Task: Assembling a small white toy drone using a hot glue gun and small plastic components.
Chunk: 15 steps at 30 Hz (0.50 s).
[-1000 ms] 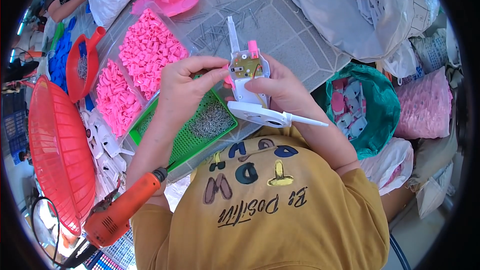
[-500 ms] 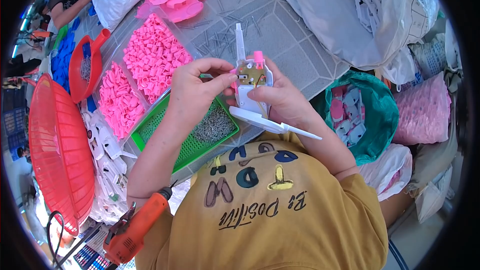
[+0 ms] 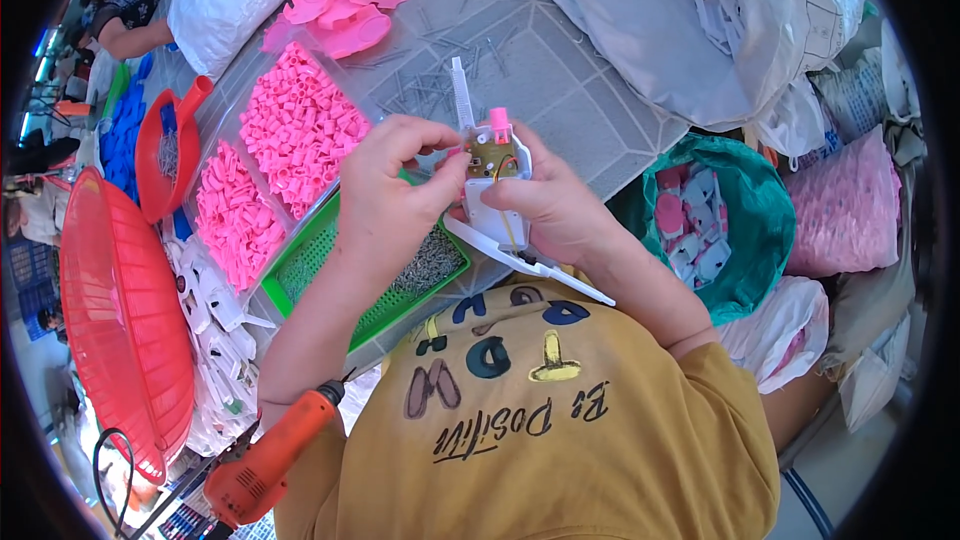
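Note:
Cupped in my right hand [image 3: 555,202] is an open white plastic housing [image 3: 492,221], its thumb resting over the front. Inside the housing are a brown circuit board [image 3: 493,156] and thin wires. A pink cap [image 3: 499,120] sits at the top, and a ridged white strip [image 3: 461,90] sticks up beside it. A white cover piece with a long, narrow end [image 3: 535,265] hangs open below. My left hand [image 3: 395,180] pinches a small pink piece [image 3: 455,152] at the board's left edge; the fingertips partly hide it.
A green tray [image 3: 300,278] of screws lies under my left forearm, beside heaped pink sleeves [image 3: 300,125] and pink clips [image 3: 236,202]. Loose metal pins [image 3: 440,65] lie farther back. An orange electric screwdriver [image 3: 265,465] is at lower left. A green bag [image 3: 765,230] of parts stands at right.
The housing has tilted slightly and sits a little farther left and lower in the picture. The background has shifted a little as well. Both hands keep nearly the same hold.

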Available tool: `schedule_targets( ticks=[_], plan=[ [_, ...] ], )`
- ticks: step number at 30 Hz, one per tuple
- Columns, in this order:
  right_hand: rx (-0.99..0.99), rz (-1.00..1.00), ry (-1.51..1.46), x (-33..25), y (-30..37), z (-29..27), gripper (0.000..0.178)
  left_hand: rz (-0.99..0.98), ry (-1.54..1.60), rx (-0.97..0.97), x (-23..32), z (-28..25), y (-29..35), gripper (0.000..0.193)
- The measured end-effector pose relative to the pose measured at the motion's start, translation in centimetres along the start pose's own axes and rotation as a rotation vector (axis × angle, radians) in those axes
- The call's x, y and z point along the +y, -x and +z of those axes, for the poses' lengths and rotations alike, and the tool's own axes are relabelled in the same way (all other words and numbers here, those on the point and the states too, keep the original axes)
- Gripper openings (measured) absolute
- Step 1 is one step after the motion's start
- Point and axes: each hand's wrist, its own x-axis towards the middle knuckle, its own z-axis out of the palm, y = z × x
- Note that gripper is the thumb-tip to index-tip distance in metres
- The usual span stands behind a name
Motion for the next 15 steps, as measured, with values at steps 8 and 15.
schedule_targets(
  ticks=[8,15],
  plan=[
    [0.016,0.020,-0.009,0.36,0.39,-0.06,0.062,0.162,-0.104,0.103,-0.75,0.74,0.29,0.014],
    [-0.001,0.007,-0.021,0.55,0.04,-0.26,0.065,0.055,0.011,0.101,-0.81,0.86,0.22,0.011]
  ],
)
